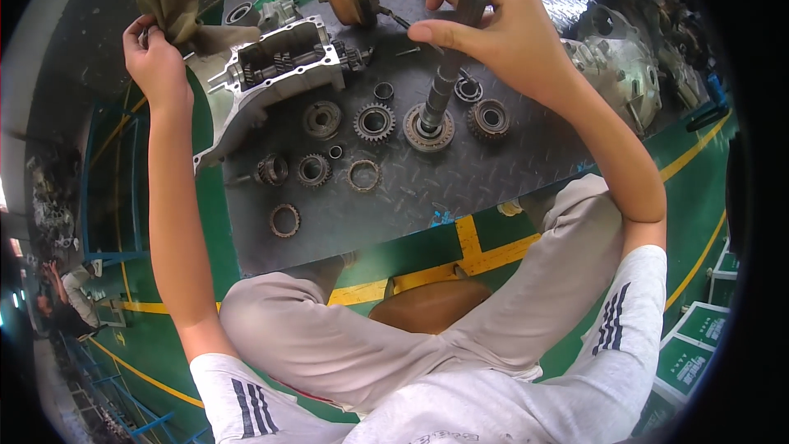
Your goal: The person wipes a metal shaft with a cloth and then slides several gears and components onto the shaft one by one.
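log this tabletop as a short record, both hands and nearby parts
left hand: holding a brown cloth
right hand: curled around upper shaft; grip firmness unclear
shaft position: upright, lower end at a round metal part
loose parts: gears and rings on dark tabletop
casing: open-topped, left of shaft

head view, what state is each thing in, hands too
Left hand: closed on the cloth
Brown cloth: crumpled, held
Right hand: curled around the shaft's upper part; firmness of grip unclear
Shaft: upright, slightly tilted in view
Round part: flat, around the shaft's lower end
Gear housing: open on top, geared shafts inside
Toothed gear: loose, flat on the table
Thin ring: loose, flat
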Tool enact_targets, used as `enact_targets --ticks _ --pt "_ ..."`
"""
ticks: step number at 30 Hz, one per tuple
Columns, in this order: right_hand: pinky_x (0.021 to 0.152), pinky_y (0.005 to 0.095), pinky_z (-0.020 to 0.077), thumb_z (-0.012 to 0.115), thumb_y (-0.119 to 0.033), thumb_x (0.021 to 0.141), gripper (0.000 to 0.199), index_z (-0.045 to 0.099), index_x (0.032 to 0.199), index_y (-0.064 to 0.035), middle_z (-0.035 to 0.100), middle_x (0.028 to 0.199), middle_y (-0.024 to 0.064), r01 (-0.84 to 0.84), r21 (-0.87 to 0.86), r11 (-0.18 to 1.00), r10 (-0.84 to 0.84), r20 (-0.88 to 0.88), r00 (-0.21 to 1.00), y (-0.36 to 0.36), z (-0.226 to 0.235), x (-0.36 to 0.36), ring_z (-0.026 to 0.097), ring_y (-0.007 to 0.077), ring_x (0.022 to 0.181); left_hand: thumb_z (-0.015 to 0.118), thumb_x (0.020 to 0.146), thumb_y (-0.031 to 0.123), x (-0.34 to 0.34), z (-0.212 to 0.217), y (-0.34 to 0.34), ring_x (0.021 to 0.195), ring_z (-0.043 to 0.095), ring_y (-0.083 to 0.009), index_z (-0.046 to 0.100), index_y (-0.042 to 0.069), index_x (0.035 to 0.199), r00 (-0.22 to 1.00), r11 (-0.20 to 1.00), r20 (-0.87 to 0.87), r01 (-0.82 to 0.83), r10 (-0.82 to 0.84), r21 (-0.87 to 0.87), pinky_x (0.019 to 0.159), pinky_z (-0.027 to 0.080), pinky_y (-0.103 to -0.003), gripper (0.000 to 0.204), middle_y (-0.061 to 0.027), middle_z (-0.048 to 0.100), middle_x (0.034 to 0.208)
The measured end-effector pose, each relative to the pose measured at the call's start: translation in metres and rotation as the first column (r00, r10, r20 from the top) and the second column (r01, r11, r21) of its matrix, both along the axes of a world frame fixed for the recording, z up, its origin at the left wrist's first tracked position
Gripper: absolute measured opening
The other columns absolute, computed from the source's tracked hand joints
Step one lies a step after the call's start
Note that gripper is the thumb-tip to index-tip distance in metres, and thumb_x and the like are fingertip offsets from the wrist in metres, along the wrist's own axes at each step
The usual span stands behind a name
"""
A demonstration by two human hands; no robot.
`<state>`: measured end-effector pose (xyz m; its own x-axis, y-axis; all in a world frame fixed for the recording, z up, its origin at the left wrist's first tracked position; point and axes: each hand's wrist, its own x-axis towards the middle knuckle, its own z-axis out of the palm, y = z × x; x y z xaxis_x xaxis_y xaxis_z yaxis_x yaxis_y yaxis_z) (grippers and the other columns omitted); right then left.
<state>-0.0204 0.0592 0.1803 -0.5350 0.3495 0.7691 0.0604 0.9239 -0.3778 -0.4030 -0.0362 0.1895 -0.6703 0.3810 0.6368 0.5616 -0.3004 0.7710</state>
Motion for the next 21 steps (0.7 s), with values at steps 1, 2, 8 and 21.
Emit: enact_targets --ticks 1,2,8,21 --pt "0.05 0.0198 0.0438 0.066 -0.026 0.102 0.023 0.065 0.09 -0.0062 0.06 0.074 0.0003 -0.007 0.003 1.0 0.007 -0.004 1.0 0.001 0.0 0.0 0.056 0.0068 0.058 0.055 0.104 0.009 -0.02 -0.001 0.007 0.107 0.063 -0.0201 0.055 -0.001 0.128 0.999 1.0 0.036 -0.021 0.021 -0.007 0.094 0.051 -0.03 0.025 -0.015 0.064 0.121" --pt "0.05 0.0225 0.0419 0.067 -0.033 0.101 0.031 0.063 0.087 -0.0057 0.058 0.07 0.0005 -0.013 -0.042 0.999 0.013 0.003 1.0 0.002 -0.001 0.001 0.052 0.0081 0.056 0.058 0.104 0.01 -0.032 -0.004 0.015 0.108 0.063 -0.0205 0.057 -0.002 0.128 0.997 0.999 0.074 -0.038 0.039 -0.015 0.094 0.052 -0.03 0.027 -0.0152 0.064 0.121" --pt "0.057 0.0252 0.045 0.077 -0.032 0.095 0.031 0.066 0.102 -0.0038 0.06 0.075 0.0003 -0.07 -0.561 0.825 0.255 0.259 0.932 -0.007 0.014 0.018 0.054 0.0078 0.061 0.064 0.09 0.005 -0.082 -0.023 0.057 0.113 0.066 -0.0248 0.053 -0.008 0.139 0.976 0.99 0.208 0.093 -0.069 -0.107 0.096 0.054 -0.031 0.052 -0.0198 0.063 0.131" --pt "0.046 0.0245 0.0493 0.058 -0.052 0.103 0.052 0.064 0.119 -0.0022 0.07 0.077 0.0102 0.254 -0.853 0.456 0.436 0.463 0.772 0.0 0.013 0.018 0.066 0.0143 0.053 0.061 0.086 0.019 -0.06 -0.077 0.109 0.114 0.066 -0.0366 0.079 0.008 0.105 0.826 0.684 -0.541 -0.303 -0.16 -0.664 0.101 0.052 -0.042 0.029 -0.018 0.073 0.116"
